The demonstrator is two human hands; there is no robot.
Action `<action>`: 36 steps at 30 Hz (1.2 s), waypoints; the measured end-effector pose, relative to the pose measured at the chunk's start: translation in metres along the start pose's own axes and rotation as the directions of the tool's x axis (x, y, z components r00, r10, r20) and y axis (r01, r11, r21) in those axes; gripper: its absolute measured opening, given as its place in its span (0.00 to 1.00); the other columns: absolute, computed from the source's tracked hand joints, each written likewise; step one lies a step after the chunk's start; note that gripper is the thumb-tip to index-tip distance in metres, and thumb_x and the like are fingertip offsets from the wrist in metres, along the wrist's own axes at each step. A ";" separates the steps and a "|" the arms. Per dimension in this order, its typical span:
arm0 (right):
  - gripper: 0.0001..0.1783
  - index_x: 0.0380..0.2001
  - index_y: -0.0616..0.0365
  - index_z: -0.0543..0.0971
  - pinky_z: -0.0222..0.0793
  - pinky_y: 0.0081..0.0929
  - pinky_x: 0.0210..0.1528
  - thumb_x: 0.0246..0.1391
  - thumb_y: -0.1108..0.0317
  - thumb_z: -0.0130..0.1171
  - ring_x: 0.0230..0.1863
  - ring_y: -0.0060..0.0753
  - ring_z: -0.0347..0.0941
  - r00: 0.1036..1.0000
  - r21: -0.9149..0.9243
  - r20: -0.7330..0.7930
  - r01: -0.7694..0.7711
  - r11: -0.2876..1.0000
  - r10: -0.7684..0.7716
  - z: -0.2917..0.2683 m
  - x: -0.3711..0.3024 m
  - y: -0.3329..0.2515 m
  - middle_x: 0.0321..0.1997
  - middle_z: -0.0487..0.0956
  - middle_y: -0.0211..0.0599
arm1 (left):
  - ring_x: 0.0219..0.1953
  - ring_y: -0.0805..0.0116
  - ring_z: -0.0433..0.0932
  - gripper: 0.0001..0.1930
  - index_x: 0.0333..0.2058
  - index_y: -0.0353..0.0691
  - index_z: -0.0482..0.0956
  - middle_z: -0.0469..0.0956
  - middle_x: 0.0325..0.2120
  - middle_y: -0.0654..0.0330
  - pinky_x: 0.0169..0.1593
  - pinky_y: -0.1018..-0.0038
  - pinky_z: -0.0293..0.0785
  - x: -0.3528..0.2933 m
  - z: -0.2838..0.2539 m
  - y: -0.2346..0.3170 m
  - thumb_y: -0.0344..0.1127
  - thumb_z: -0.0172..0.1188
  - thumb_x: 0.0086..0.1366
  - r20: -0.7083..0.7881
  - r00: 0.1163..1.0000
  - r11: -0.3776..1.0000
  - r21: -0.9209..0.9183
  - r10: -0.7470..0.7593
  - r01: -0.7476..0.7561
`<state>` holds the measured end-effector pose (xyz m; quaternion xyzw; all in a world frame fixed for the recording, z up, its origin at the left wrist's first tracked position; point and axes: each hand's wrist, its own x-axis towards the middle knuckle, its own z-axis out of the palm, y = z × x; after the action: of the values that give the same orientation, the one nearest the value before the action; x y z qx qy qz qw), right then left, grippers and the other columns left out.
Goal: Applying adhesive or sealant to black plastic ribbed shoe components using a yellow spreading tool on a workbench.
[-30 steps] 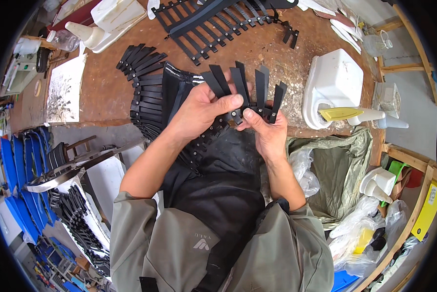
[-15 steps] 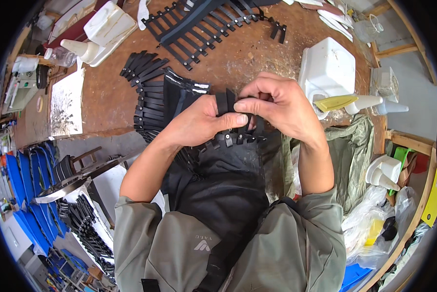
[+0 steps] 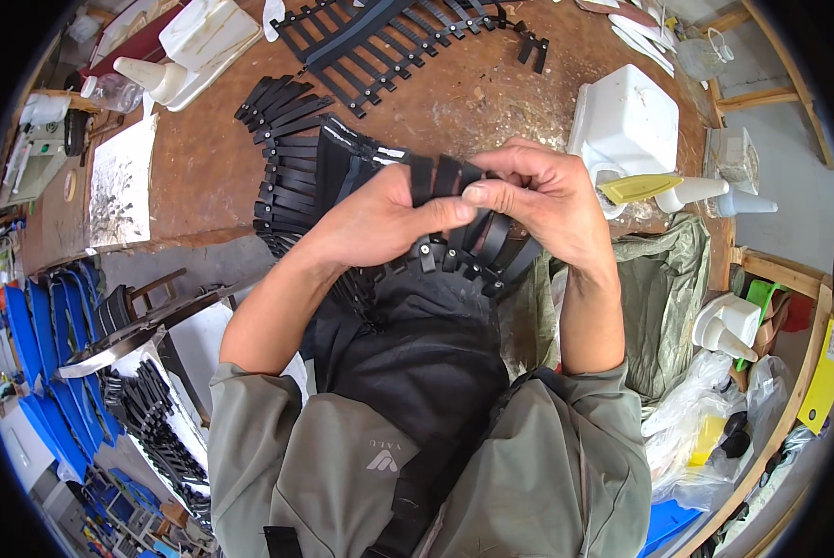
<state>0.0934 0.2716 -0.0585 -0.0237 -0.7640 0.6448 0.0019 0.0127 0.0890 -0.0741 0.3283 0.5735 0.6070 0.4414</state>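
Note:
A black piece edged with a fringe of straps (image 3: 285, 191) lies over the near edge of the table and onto my black apron (image 3: 408, 344). Small silvery studs dot the band along its edge. My left hand (image 3: 380, 219) is closed on the straps, thumb laid across them. Close beside it, my right hand (image 3: 542, 191) pinches one strap (image 3: 473, 232) between thumb and fingers. Several straps hang below both hands, ending in the studded band. The fingers behind the straps are partly hidden.
On the brown table (image 3: 501, 102), another black strapped piece (image 3: 370, 56) lies farther back. White glue containers with nozzles stand right (image 3: 626, 121) and left (image 3: 208, 46). A spotted white sheet (image 3: 124, 186) lies left. Black straps (image 3: 157, 418) rest beside my left arm, near blue panels (image 3: 68, 372).
My right hand's fingers have shifted along the straps, and more straps now show, spread out below my hands. The view has moved slightly. Both hands keep their hold.

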 end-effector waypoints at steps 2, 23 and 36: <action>0.09 0.31 0.63 0.80 0.57 0.15 0.23 0.46 0.70 0.66 0.22 0.12 0.61 0.998 -0.024 0.019 0.061 0.998 -0.061 0.001 -0.001 -0.002 0.22 0.70 0.23 | 0.30 0.81 0.68 0.11 0.36 0.36 0.75 0.73 0.26 0.69 0.34 0.80 0.66 0.002 0.000 -0.001 0.39 0.57 0.63 0.027 1.000 1.000 -0.025 -0.010 0.010; 0.08 0.29 0.64 0.79 0.58 0.18 0.23 0.44 0.73 0.66 0.23 0.20 0.64 0.941 -0.171 -0.055 0.321 0.932 -0.334 0.011 0.003 0.009 0.23 0.71 0.30 | 0.27 0.86 0.61 0.12 0.34 0.33 0.76 0.68 0.23 0.74 0.30 0.84 0.61 -0.003 0.000 -0.004 0.39 0.58 0.63 0.043 0.981 0.980 -0.066 -0.187 0.189; 0.13 0.37 0.61 0.78 0.60 0.14 0.26 0.47 0.71 0.65 0.25 0.13 0.62 0.974 0.072 -0.208 0.109 0.991 -0.092 0.007 -0.011 0.032 0.25 0.69 0.21 | 0.29 0.84 0.70 0.08 0.35 0.35 0.79 0.77 0.25 0.68 0.35 0.82 0.69 0.017 0.015 -0.009 0.32 0.61 0.59 -0.056 0.990 0.992 0.015 -0.127 0.128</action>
<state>0.1047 0.2694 -0.0909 -0.0512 -0.7326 0.6690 0.1140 0.0216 0.1100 -0.0831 0.2783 0.6106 0.5812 0.4603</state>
